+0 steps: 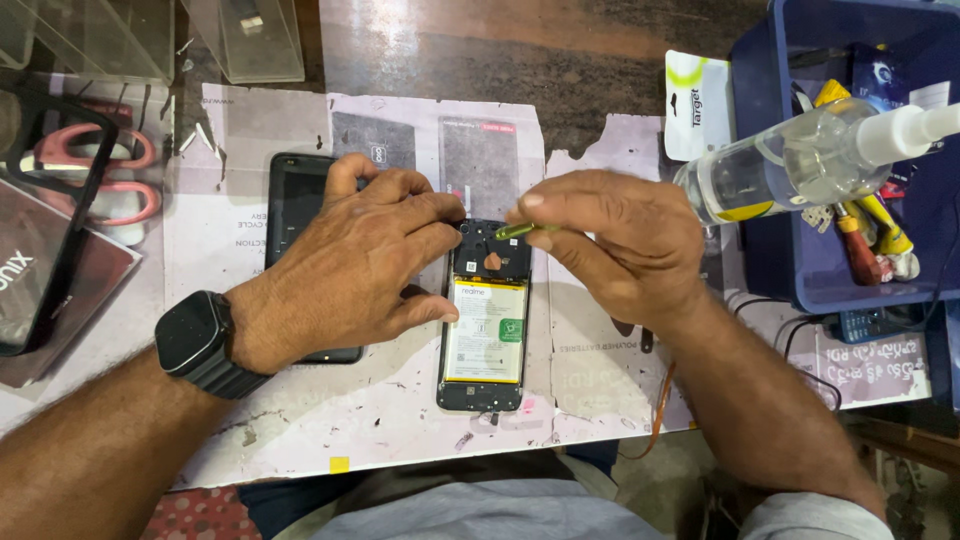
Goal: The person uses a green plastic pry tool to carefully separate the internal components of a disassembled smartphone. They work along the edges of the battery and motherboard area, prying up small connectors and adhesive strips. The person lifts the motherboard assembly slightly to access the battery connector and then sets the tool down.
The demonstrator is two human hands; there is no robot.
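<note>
Two bare hands meet over an opened phone point(484, 330) lying back-up in the middle of the frame, its rear cover off and a white battery point(485, 330) showing in the lower half. The left hand point(360, 265), with a black watch point(195, 345) on its wrist, lies across the left edge of the phone: its fingers are curled, the fingertips point(445, 212) press on the dark upper part of the phone, and the thumb rests against the phone's left side near the battery. It grips nothing; it only steadies the phone. The right hand point(620, 240) is pinched shut on a thin greenish tool point(525, 231), held between thumb and forefinger, with the tip pointing left toward the top of the phone. Whether the tip actually touches the phone is hard to tell from here.

Under the left palm lies a second dark phone point(295, 205), mostly covered. Both sit on a worn paper-covered table point(300, 420). At the upper right a clear spray bottle point(800, 160) lies across the rim of a blue bin point(770, 240) filled with tools. At the far left are pink-handled scissors point(100, 170).
</note>
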